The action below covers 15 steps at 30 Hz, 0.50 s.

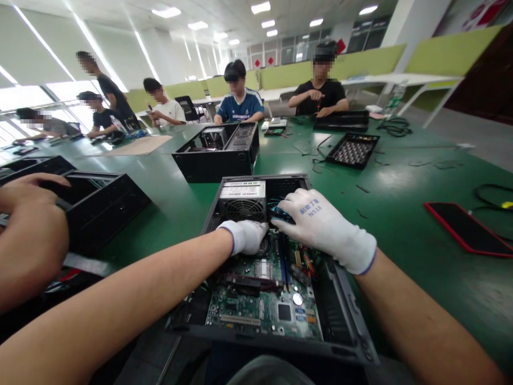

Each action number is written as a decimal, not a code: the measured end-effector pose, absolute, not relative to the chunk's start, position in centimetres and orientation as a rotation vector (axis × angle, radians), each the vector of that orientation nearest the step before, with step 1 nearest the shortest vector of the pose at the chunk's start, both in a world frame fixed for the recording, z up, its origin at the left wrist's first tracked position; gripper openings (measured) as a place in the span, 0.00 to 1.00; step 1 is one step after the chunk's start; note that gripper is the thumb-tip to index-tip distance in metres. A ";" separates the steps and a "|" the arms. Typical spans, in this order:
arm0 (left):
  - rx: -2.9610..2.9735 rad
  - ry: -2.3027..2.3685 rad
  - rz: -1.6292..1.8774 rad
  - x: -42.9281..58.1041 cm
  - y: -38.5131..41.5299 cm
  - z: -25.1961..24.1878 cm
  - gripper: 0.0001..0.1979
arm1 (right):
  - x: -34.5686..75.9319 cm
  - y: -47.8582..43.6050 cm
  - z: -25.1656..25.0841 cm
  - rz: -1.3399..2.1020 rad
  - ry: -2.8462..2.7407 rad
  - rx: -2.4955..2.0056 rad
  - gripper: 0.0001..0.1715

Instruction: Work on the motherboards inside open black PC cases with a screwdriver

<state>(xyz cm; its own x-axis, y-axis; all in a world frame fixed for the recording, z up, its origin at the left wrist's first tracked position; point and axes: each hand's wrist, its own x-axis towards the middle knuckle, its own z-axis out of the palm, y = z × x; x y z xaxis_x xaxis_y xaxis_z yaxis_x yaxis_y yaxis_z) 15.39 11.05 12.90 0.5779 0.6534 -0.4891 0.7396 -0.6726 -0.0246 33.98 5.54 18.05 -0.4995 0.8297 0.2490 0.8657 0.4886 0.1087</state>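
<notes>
An open black computer case (344, 305) lies in front of me, its green motherboard (236, 305) exposed. The power supply (242, 200) with its round fan grille sits in the far left corner. My left hand (250, 237), in a white glove, is closed just below the power supply, beside the near end of the cables; what its fingertips pinch is hidden. My gloved right hand (316, 219) curls around a bundle of dark and blue cables (284, 215) next to the power supply. Red and orange wires (308, 263) run along the board's right side.
Another open case (216, 166) stands beyond mine, and a further one (108, 208) is at left beside a neighbour's bare hand (32, 198). A red-edged black phone-like slab (468, 227) lies right. A black tray (352, 149) is behind it. Several people sit across the green table (401, 203).
</notes>
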 end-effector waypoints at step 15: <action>2.685 1.125 -0.610 15.0 11.6 12.6 0.21 | 34.7 5.7 17.3 -0.278 -2.601 -1.359 0.21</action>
